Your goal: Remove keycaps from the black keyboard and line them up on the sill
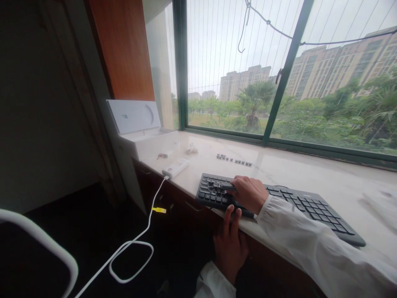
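Observation:
A black keyboard (313, 207) lies along the front of the pale sill, with several keycaps off near its left end, where bare key sockets show. My right hand (249, 192) is over that part, its fingers closed on a slim dark tool (228, 187) whose tip points left, low over the sockets. What kind of tool it is, I cannot make out. From below, my left hand (231, 244) reaches up with two fingers stretched out to the keyboard's front edge. Behind the keyboard, loose black keycaps (234, 160) lie in a broken row.
At the left stands an open white box (156, 140). A white power bank (175, 168) lies near the front edge, with a white cable (150, 219) hanging from it. Small bits lie beside the box. A clear plastic bag (380, 207) is at the right; the window (229, 82) rises behind.

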### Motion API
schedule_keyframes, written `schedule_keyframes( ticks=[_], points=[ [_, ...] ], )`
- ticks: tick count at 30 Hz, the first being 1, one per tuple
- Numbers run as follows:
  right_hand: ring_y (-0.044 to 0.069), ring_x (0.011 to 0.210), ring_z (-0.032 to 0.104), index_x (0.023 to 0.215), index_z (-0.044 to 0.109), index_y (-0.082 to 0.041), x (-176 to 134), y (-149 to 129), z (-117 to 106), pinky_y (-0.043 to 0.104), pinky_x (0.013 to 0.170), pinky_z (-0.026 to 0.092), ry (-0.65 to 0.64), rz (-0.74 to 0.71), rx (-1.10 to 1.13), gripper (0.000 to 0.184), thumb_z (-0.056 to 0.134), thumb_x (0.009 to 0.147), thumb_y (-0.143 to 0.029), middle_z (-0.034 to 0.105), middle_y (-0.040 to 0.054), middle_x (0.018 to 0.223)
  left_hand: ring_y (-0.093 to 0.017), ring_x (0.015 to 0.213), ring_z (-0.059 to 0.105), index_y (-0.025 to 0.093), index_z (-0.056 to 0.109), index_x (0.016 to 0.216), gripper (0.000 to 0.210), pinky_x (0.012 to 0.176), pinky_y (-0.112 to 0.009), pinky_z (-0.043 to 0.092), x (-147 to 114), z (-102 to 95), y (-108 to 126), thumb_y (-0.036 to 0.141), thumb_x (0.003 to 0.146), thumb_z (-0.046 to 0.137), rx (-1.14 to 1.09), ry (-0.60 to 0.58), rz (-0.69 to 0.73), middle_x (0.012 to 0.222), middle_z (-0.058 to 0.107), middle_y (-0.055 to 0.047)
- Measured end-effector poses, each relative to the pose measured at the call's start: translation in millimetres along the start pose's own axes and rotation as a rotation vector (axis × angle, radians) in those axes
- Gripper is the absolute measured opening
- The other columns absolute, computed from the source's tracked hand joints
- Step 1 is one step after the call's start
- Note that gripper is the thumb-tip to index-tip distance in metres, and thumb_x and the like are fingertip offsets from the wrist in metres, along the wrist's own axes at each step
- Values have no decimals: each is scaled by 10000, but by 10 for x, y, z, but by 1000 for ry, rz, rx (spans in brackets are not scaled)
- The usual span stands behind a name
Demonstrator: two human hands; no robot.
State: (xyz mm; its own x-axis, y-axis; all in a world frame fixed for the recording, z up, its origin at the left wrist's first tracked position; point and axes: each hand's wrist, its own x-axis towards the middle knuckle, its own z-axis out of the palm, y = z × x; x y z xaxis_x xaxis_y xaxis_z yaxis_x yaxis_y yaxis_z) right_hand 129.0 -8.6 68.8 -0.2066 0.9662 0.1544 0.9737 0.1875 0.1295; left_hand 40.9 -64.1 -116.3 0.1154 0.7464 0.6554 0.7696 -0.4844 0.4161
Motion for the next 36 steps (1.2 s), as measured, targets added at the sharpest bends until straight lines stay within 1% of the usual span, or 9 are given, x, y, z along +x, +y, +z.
schedule_keyframes(
  ticks=[5,14,21,25,34,36],
  points=[
    [231,818,679,844,678,-180,0,-1,-6,293,566,324,2,-12,4,253,527,904,-375,684,92,983,-215,1222,550,299,313,1471,762,912,-312,540,-1,-12,3,67,772,511,-4,-8,6,1521,369,-29],
    [237,807,680,905,660,-159,9,-29,73,289,618,392,3,-11,-72,248,469,921,-316,668,111,986,-211,1210,555,293,325,1467,734,929,-313,534,-2,-6,-3,85,787,508,-20,-18,3,1526,360,-27],
    [264,788,690,863,663,-178,11,-21,84,300,554,359,42,-35,-69,235,476,907,-314,685,80,943,-199,1220,550,305,317,1465,736,933,-321,535,-4,11,-3,68,789,488,-49,-18,-12,1534,345,-11],
    [266,794,690,860,666,-175,16,-19,70,295,553,349,42,-31,-62,226,503,901,-327,693,85,949,-208,1220,550,298,321,1465,753,952,-326,527,2,-5,1,65,773,505,-48,-23,-6,1530,354,-20],
    [272,796,689,870,674,-157,23,-15,99,300,559,349,36,-34,-66,254,498,909,-335,695,104,931,-213,1201,564,301,333,1460,763,929,-319,536,3,-3,-3,68,761,527,-41,-33,-18,1524,365,-28],
    [274,805,688,872,678,-159,28,-4,96,301,565,353,35,-36,-65,263,512,907,-360,698,107,935,-213,1202,563,301,329,1462,763,923,-321,540,4,-4,-6,66,764,525,-43,-36,-19,1526,360,-28]
  ],
)
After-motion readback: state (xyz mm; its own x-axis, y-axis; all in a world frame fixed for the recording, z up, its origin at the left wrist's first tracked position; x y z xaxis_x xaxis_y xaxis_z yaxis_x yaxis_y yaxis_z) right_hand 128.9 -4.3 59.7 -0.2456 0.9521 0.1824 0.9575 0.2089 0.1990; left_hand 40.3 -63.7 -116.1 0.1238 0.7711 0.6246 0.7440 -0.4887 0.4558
